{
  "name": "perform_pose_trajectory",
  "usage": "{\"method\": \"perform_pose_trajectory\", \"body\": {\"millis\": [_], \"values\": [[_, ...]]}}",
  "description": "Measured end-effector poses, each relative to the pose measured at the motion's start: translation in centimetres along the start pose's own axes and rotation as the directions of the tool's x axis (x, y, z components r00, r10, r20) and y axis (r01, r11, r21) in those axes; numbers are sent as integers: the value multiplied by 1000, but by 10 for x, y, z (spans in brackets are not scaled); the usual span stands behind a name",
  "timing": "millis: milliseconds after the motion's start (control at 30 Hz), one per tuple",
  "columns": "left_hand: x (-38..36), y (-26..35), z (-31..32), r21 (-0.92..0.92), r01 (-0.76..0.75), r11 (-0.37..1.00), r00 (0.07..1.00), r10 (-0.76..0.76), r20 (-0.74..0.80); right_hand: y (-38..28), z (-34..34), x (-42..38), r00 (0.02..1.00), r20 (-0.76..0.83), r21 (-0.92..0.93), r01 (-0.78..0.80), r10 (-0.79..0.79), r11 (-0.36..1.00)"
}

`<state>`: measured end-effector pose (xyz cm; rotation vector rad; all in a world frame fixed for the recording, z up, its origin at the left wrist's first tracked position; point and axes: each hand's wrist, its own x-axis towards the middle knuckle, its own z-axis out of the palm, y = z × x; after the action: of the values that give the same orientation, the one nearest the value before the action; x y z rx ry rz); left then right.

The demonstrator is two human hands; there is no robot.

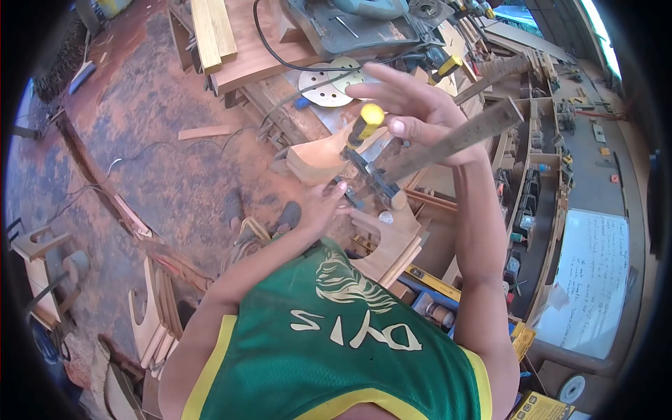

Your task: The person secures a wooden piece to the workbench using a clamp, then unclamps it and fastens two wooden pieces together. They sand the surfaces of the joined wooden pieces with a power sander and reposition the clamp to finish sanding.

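Yellow-handled bar clamp (458,143), likely mid-adjustment: your left hand (323,210) pinches black clamp part (352,199), right hand (423,115) spread; next calls for steady handle (366,124) grip.

We see moderately bright, cool daylight, with a glaring strip of light (607,40) at the upper right. A pale reflection washes the whiteboard (586,280), whose writing is too soft for us to read. Shadows look diffuse across the floor (168,168). Our wide lens bows the edges, and black vignetting swallows the corners.
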<state>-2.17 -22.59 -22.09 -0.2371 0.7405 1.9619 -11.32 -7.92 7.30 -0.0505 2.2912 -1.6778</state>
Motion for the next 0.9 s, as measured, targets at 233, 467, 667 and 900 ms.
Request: {"method": "perform_pose_trajectory", "body": {"millis": [233,467,667,900], "values": [[3,-4,3,-67,-6,998,1000,4,-22,8,-16,-3,989,148,-81,-1,13,997],[8,6,21,-36,-52,998,991,48,-129,16,-20,-6,988,130,-140,-70,88,988],[12,4,25,-83,-40,996,986,25,-165,23,-33,5,977,206,-18,54,-50,998],[13,7,34,-126,-59,990,971,28,-235,46,-33,19,998,69,62,0,-4,998]]}}
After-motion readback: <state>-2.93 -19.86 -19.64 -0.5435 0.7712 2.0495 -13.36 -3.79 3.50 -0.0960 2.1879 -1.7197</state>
